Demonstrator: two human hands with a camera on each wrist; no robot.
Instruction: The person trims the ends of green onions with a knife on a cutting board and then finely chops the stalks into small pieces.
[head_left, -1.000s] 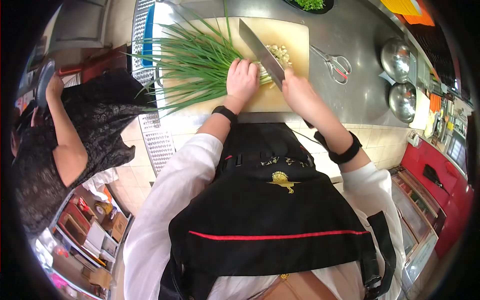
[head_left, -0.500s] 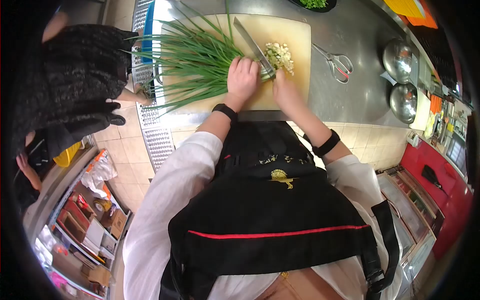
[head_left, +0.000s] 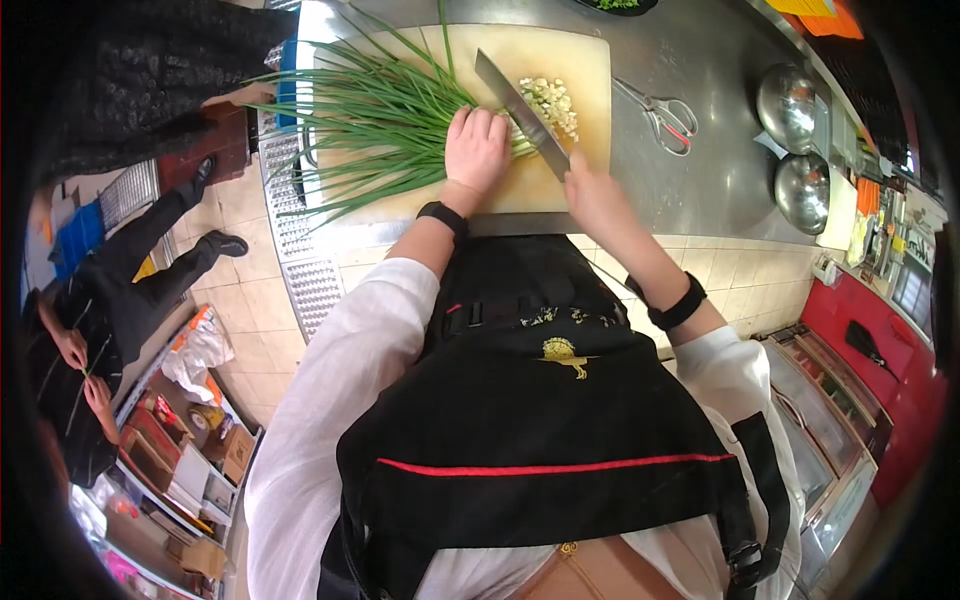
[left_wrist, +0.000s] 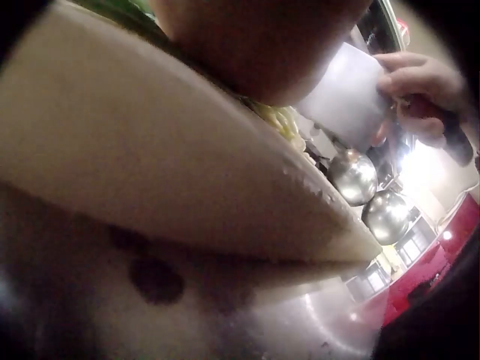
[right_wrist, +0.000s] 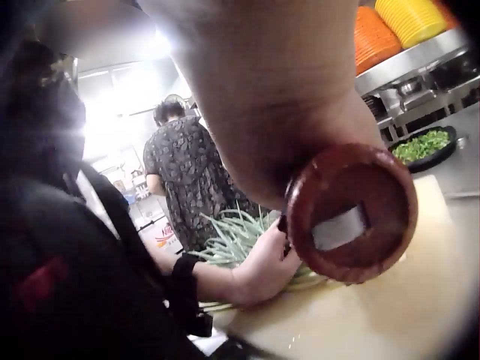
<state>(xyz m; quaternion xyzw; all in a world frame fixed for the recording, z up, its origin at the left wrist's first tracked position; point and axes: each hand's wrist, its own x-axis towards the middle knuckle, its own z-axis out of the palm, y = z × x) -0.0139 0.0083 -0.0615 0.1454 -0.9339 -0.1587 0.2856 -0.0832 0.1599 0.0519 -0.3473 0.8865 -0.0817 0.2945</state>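
A bunch of long green onions lies across the cutting board, leaves toward the left. My left hand holds the bunch down near its white ends, fingers curled over it. My right hand grips the handle of a broad-bladed knife, whose blade slants up and left just beside the left fingers. Chopped white pieces lie right of the blade. In the right wrist view the round end of the knife handle faces the camera; the left wrist view shows the blade in the right hand.
Scissors lie on the steel counter right of the board. Two metal bowls stand farther right. A dark dish of chopped greens is at the counter's back. Other people are at the left, one in dark patterned clothes.
The right hand and knife moved left onto the onion ends, then back right and slightly down. The left hand stays on the bunch. People at the left have shifted.
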